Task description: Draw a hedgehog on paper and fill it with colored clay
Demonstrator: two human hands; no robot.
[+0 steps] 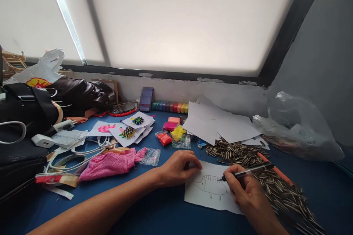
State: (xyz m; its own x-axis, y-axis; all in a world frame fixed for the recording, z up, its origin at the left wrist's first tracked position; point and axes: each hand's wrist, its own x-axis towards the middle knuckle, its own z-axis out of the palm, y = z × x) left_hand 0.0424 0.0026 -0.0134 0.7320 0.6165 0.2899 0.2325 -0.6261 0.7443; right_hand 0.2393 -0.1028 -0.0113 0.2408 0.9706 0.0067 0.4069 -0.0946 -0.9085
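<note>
My right hand (245,191) grips a black pen (248,172) with its tip touching a small white sheet of paper (205,198). The sheet carries a line drawing of an animal with short legs. My left hand (178,169) lies flat on the sheet's upper left corner, fingers curled, pinning it to the blue table (154,213). A long heap of striped sunflower seeds (275,183) runs along the sheet's right side, close to my right hand.
Loose white papers (220,125), small bags of coloured clay (172,132), paper cards with clay figures (129,130), a pink cloth (110,163), white cables, black bags (27,110) at left, a clear plastic bag (300,132) at right, an orange pencil (275,170).
</note>
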